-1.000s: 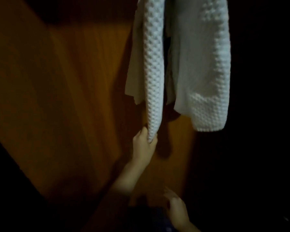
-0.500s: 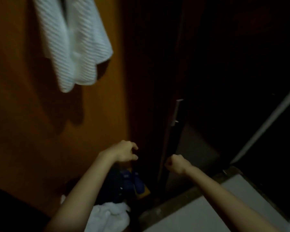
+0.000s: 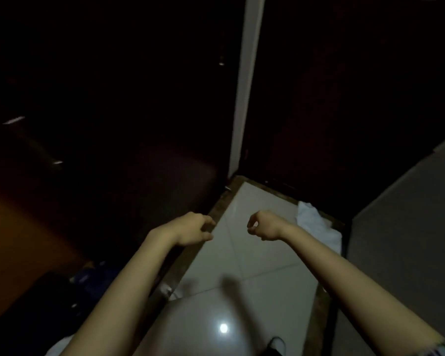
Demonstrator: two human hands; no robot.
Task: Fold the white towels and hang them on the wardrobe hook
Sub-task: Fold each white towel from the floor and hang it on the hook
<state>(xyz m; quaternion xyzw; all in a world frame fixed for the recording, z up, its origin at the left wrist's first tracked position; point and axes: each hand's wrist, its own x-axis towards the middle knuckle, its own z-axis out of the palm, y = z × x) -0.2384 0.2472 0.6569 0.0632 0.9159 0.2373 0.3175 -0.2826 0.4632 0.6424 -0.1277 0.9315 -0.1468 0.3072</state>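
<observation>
Both grips loosely curled, nothing held: left hand (image 3: 194,228), right hand (image 3: 263,225). White towel (image 3: 316,226) crumpled on floor (image 3: 242,265) by dark door. Dim light; towel edges may be misjudged, fold spoiled

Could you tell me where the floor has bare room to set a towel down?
The white floor tile lies bare between the left hand and right hand, and nearer the camera. It is crowded by the crumpled white cloth at the far right corner and the blue clutter left.
</observation>
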